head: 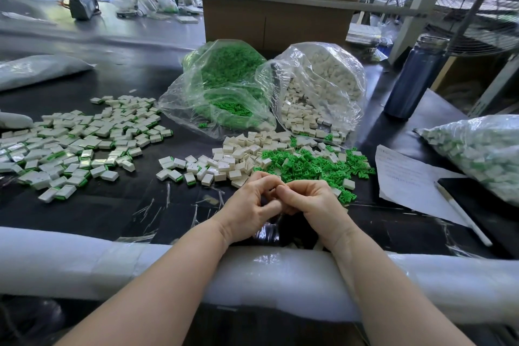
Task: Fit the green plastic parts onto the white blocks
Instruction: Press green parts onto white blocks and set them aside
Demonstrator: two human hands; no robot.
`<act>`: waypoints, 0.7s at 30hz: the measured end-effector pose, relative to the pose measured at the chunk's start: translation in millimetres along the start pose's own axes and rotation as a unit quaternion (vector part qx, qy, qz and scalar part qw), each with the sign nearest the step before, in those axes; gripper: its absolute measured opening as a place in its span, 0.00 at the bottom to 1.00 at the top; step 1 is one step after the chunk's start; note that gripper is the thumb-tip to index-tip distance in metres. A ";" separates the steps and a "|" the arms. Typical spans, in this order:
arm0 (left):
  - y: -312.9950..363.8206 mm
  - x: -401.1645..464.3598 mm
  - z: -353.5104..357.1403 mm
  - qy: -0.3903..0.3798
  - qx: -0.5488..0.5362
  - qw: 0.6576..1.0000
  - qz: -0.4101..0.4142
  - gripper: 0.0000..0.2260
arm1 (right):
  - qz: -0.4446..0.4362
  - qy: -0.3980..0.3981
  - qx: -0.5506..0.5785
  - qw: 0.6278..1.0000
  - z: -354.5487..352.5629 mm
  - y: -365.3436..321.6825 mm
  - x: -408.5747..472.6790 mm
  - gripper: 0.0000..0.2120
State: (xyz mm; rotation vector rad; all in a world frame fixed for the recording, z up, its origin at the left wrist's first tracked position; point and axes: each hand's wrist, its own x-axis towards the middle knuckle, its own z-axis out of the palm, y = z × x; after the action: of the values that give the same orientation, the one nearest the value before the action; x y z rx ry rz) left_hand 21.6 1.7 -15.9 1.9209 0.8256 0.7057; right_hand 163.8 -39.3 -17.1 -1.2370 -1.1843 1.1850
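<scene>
Both hands, left point(250, 205) and right point(311, 201), are curling together fingertip to fingertip; what they are pinching is hidden. Green parts point(311, 164) and white blocks point(238, 157) are lying just beyond on the table point(118, 211): light, stiff, best pinched by their edges.

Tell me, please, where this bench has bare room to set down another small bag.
Bare bench lies near the front edge, left of the left hand, below the finished pile. A smaller dark patch sits behind that pile, beside the green bag. Crowded: loose blocks and green parts ahead of the hands.
</scene>
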 end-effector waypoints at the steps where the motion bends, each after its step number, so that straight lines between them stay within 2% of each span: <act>1: 0.1 -0.2 -0.4 0.008 -0.012 1.000 0.003 0.05 | -0.007 0.000 -0.002 1.000 1.1 -0.7 -0.1 0.08; 5: -0.7 0.4 -2.0 0.044 -0.037 0.998 -0.006 0.04 | -0.021 0.030 -0.001 0.999 2.0 -1.4 -0.1 0.12; 9: -3.2 2.0 -2.0 0.070 -0.021 0.997 -0.016 0.03 | -0.022 0.075 -0.003 0.997 -0.2 0.1 1.1 0.04; 15: -3.9 2.1 -3.7 0.121 -0.082 0.989 -0.033 0.04 | -0.032 0.066 -0.033 0.997 -0.9 0.3 0.7 0.06; 21: -1.7 0.4 -2.8 0.115 -0.133 0.984 -0.034 0.07 | -0.044 0.066 -0.077 0.994 0.5 1.7 2.1 0.05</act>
State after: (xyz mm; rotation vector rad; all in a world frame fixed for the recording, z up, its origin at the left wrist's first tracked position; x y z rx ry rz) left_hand 19.3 4.0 -16.2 1.5840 0.8860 0.9586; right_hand 163.4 -37.2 -18.8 -1.3428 -1.2366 0.9464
